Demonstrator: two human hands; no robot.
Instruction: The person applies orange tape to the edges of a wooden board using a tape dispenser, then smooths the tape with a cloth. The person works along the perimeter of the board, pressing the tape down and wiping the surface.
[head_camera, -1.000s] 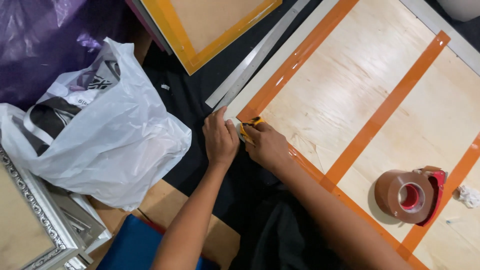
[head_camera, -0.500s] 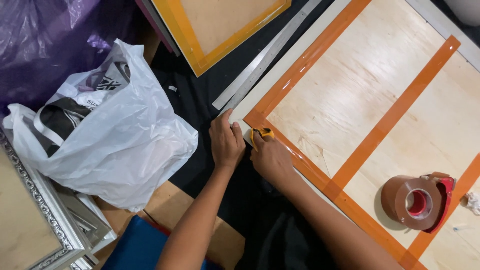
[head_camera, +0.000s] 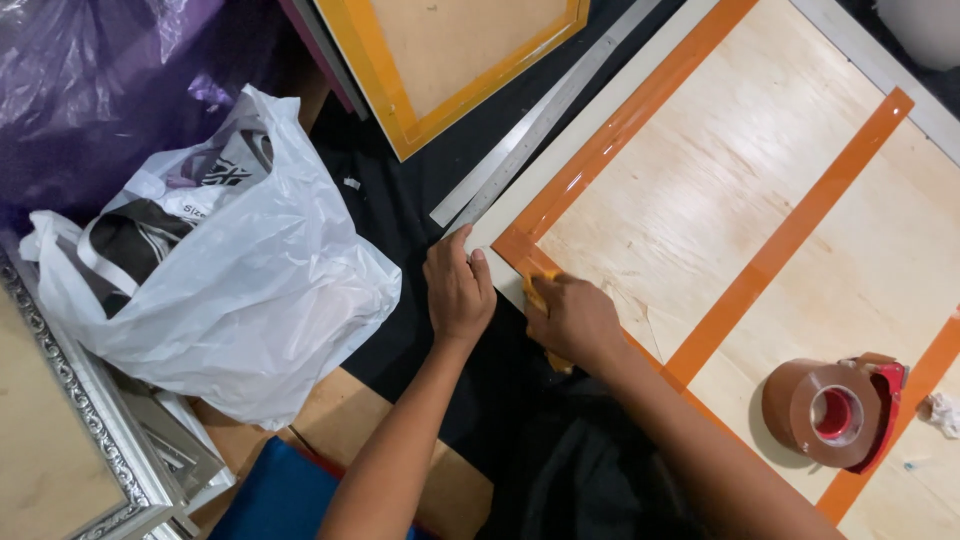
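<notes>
Yellow utility knife (head_camera: 540, 300) drawn back along orange tape (head_camera: 620, 130) toward you, your right hand (head_camera: 575, 318) clenched round it; left hand (head_camera: 458, 290) flat, pressing frame corner (head_camera: 490, 235) beside it.

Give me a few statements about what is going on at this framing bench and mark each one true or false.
1. The right hand holds a yellow utility knife at the taped corner of the plywood backing board. True.
2. The left hand is lifted clear of the board. False: it presses down at the board's corner, beside the knife.
3. The brown tape dispenser lies on the board. True.
4. The white plastic bag sits on top of the board. False: it lies off the board, beyond the left hand.
5. A metal ruler lies along the board's edge. True.
</notes>
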